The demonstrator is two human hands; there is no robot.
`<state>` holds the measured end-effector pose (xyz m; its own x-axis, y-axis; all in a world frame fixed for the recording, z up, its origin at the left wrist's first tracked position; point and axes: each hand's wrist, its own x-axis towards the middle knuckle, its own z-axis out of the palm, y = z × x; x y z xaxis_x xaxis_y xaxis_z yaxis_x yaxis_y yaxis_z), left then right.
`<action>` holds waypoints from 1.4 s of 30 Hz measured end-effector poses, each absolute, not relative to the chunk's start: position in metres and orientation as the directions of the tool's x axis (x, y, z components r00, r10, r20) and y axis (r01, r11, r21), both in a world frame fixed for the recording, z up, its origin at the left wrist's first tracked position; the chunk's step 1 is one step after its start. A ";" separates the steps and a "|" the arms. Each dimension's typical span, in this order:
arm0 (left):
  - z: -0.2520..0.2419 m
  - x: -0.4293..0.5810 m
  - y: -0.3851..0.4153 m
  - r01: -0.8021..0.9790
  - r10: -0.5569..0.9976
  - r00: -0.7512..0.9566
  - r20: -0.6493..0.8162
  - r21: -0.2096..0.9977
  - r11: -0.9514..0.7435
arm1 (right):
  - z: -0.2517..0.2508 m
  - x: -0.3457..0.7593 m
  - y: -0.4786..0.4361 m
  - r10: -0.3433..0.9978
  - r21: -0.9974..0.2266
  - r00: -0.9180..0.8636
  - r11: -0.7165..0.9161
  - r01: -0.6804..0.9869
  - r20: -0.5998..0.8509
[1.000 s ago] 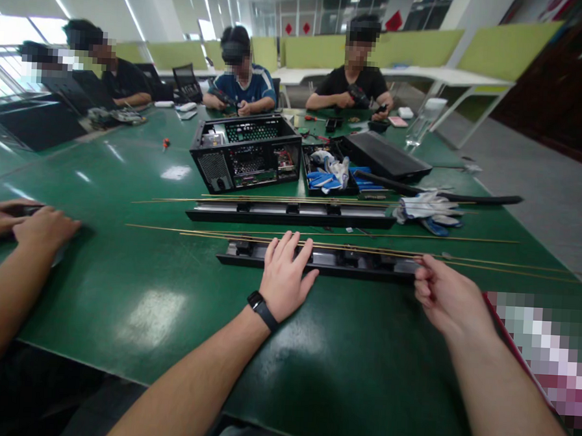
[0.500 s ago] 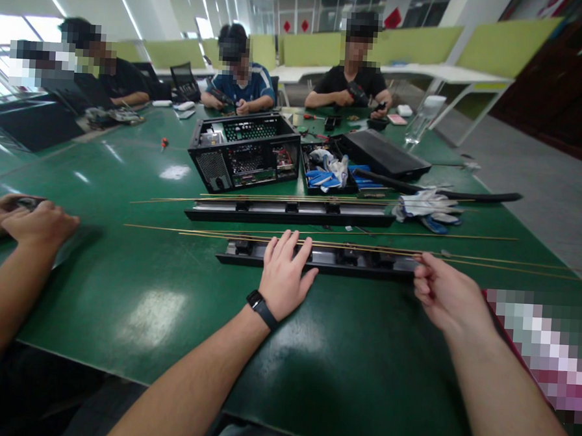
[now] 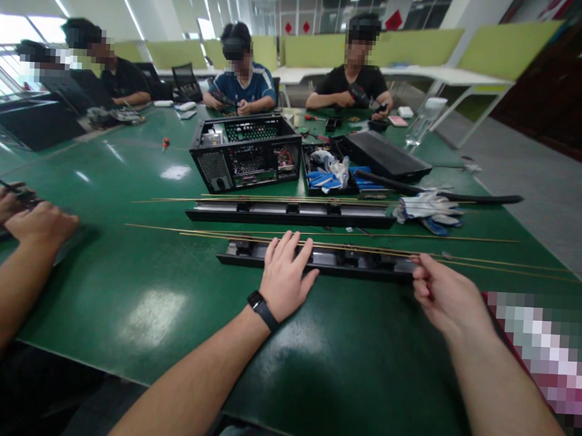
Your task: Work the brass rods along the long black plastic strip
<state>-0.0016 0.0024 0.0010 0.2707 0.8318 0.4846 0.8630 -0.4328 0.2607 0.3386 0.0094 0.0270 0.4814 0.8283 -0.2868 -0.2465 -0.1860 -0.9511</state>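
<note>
On the worktop [image 3: 169, 316] the rail [image 3: 347, 261] lay just ahead of both hands, its long axis running left to right across the person's front. The left hand [image 3: 285, 276] rested flat and spread open on the rail's left part, pressing it down. The right hand [image 3: 446, 294] sat at the rail's right end with its fingers pinched together where a rod [image 3: 488, 261] crossed. Whether it gripped the rod or the rail could not be told. Each hand was nearest its own end. Against the earlier frames both hands had barely shifted. At far left a co-worker's hands [image 3: 37, 224] had moved apart, the farther one drawn back.
</note>
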 end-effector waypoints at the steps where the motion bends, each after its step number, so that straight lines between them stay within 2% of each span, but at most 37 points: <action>1: 0.001 -0.001 0.002 0.863 0.832 0.273 0.483 0.260 -0.433 | 0.027 0.339 0.009 0.822 -0.946 0.483 -0.194 -0.260 -0.301; 10: 0.002 -0.001 0.002 0.864 0.834 0.266 0.484 0.264 -0.429 | 0.031 0.347 0.012 0.740 -0.905 0.552 -0.184 -0.383 -0.384; 23: 0.000 -0.001 0.002 0.864 0.838 0.257 0.482 0.274 -0.423 | 0.038 0.336 0.008 0.800 -0.915 0.474 -0.222 -0.338 -0.369; 35: 0.002 -0.002 0.002 0.860 0.837 0.269 0.476 0.272 -0.431 | 0.049 0.337 0.009 0.713 -0.886 0.560 -0.190 -0.423 -0.421; 42: 0.002 -0.002 0.002 0.859 0.841 0.261 0.475 0.283 -0.426 | 0.058 0.327 0.007 0.709 -0.887 0.560 -0.212 -0.409 -0.428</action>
